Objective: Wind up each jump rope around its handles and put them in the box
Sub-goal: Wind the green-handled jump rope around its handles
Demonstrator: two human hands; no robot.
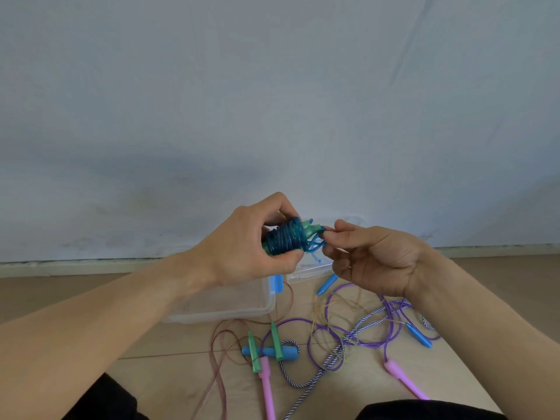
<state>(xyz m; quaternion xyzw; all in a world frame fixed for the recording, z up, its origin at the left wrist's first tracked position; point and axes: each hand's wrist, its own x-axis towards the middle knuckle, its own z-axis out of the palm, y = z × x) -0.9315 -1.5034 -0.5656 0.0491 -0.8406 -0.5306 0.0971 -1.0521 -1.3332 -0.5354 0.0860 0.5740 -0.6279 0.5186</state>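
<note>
My left hand (248,250) grips a blue jump rope (285,237) wound in coils around its green handles, held up over the floor. Just to its right, my right hand (372,259) pinches the loose end of that blue rope by the handle tips. Below my left hand stands the clear plastic box (230,307) with a blue latch. Its inside is mostly hidden by my hand.
Loose ropes lie tangled on the wooden floor: a brown rope with green handles (257,350), a purple rope (336,331), a striped rope with blue handles (303,380), pink handles (268,389). A clear lid (306,271) lies behind the box. A pale wall rises beyond.
</note>
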